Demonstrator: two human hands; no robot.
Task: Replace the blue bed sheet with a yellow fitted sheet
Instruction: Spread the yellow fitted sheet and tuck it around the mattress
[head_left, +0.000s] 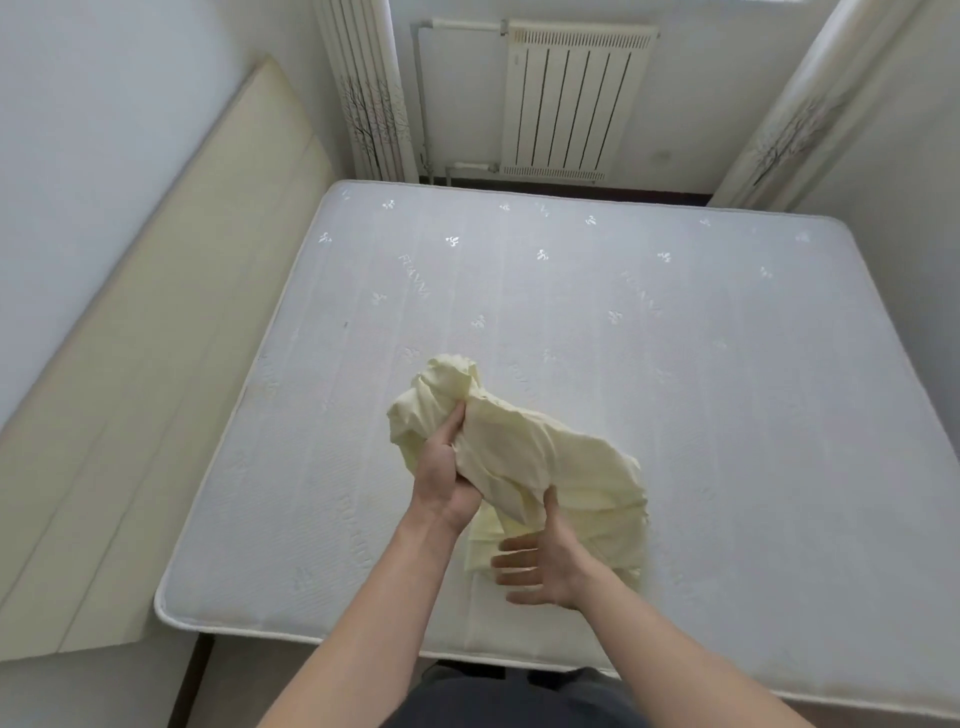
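Gripping bunched yellow sheet (519, 457) w/ left hand (441, 467); right hand (540, 566) fingers spread beneath; bare mattress (727, 389) around.

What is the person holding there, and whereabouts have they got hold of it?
The left hand grips the bunched upper end of the yellow fitted sheet. The right hand, fingers spread, touches its lower folds without clearly gripping.

The pale yellow fitted sheet (524, 457) is a crumpled bundle, lifted at its upper end, with the lower folds lying on the bare white mattress (727, 389).
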